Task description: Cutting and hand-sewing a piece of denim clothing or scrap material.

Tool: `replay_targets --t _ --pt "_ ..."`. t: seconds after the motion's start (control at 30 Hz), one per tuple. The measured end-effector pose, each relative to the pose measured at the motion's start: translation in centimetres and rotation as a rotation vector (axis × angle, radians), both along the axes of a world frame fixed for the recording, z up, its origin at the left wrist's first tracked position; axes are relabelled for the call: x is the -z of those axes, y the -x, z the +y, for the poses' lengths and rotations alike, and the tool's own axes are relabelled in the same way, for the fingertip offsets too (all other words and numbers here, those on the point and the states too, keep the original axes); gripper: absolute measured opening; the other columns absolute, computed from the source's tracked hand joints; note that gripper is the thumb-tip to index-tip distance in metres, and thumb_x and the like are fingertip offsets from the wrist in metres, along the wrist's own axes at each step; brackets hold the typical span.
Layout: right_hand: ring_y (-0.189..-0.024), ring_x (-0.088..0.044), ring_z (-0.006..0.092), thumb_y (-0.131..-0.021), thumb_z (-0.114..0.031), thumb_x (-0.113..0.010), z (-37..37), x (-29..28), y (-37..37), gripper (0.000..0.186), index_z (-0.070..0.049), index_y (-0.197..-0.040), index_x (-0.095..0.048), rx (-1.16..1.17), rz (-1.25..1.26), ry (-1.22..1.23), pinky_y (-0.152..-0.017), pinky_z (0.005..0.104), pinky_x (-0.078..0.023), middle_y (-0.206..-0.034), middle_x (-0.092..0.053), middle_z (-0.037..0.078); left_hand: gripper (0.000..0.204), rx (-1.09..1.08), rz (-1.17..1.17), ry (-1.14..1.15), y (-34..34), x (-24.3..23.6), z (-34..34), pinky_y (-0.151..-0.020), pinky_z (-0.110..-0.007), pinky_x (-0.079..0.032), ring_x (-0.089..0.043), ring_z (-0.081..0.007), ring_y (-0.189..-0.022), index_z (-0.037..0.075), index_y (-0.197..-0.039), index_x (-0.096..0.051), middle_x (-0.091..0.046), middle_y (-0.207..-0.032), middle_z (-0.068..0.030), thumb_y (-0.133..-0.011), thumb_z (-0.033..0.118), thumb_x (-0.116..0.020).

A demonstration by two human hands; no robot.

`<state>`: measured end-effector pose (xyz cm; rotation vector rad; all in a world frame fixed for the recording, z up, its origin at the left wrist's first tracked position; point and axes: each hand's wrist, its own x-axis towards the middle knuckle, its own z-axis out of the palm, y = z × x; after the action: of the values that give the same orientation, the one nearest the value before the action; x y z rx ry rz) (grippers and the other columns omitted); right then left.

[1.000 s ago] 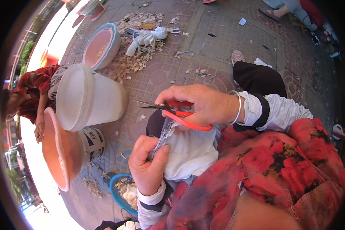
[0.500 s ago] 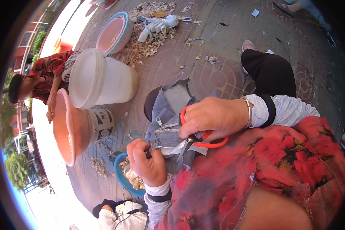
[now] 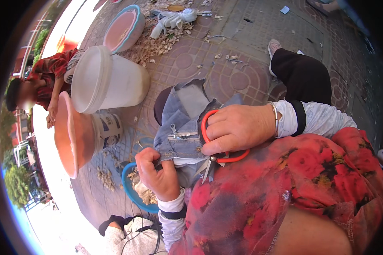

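Two bare hands work over the lap. The right hand (image 3: pixel 238 129) is curled closed about the red handles of a pair of scissors (image 3: pixel 212 159), whose slightly parted blades point down toward the lap. The left hand (image 3: pixel 159 174) pinches, between thumb and bent forefinger, the near left corner of a piece of blue-grey denim (image 3: pixel 187 146). The denim lies across the knee between the hands, its right edge frayed beside the right hand; it bears a metal zip (image 3: pixel 181 136) and a small brass-coloured stud (image 3: pixel 198 149). For sound handling, the denim is best drawn taut by the left hand, with the blades turned away from the lap and the pinching fingers, and any cut kept clear of the metal parts, which could jam or nick the edges.

Surroundings: a blue basin (image 3: pixel 124 182) of pale scraps stands beside the left wrist. Farther left are a whitish bucket (image 3: pixel 127 87), an orange basin (image 3: pixel 66 140) and a printed pail (image 3: pixel 108 131); a person in red (image 3: pixel 51 70) sits beyond. Above them in the view, a pink basin (image 3: pixel 138 32) stands near a knotted white cloth (image 3: pixel 174 21).
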<state>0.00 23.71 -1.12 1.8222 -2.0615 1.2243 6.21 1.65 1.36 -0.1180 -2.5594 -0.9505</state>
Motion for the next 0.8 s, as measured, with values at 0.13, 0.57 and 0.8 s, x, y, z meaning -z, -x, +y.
replay_targets --t 0.13,0.57,0.8 --pt "-0.073 -0.053 0.0244 -0.071 -0.014 -0.059 -0.1 -0.1 0.0 0.031 -0.008 -0.100 -0.049 -0.023 -0.031 -0.017 -0.057 0.0340 -0.045 -0.079 -0.050 0.006 0.020 -0.005 -0.005 0.003 -0.5 -0.2 -0.6 -0.062 -0.025 -0.036 -0.043 -0.0164 -0.067 0.003 -0.077 -0.045 -0.046 -0.074 -0.0049 -0.066 -0.006 -0.060" --pt "-0.076 -0.054 0.0248 -0.066 -0.015 -0.062 0.2 0.0 -0.4 0.036 -0.008 -0.099 -0.049 -0.045 -0.046 -0.101 -0.059 0.0349 -0.046 -0.080 -0.051 0.006 0.024 -0.004 -0.013 0.101 -3.3 -1.1 -1.6 -0.069 -0.029 -0.039 -0.048 -0.0205 -0.077 0.002 -0.088 -0.050 -0.050 -0.086 -0.0091 -0.069 -0.001 -0.064" --pt "-0.073 -0.053 0.0253 -0.069 -0.014 -0.061 0.1 -0.2 -0.5 0.033 -0.007 -0.099 -0.049 -0.077 -0.051 -0.136 -0.058 0.0356 -0.044 -0.078 -0.050 0.007 0.027 -0.036 -0.096 0.155 -5.5 -0.8 -2.8 -0.070 -0.035 -0.039 -0.049 -0.0272 -0.080 0.002 -0.090 -0.051 -0.051 -0.090 -0.0128 -0.067 -0.003 -0.064"
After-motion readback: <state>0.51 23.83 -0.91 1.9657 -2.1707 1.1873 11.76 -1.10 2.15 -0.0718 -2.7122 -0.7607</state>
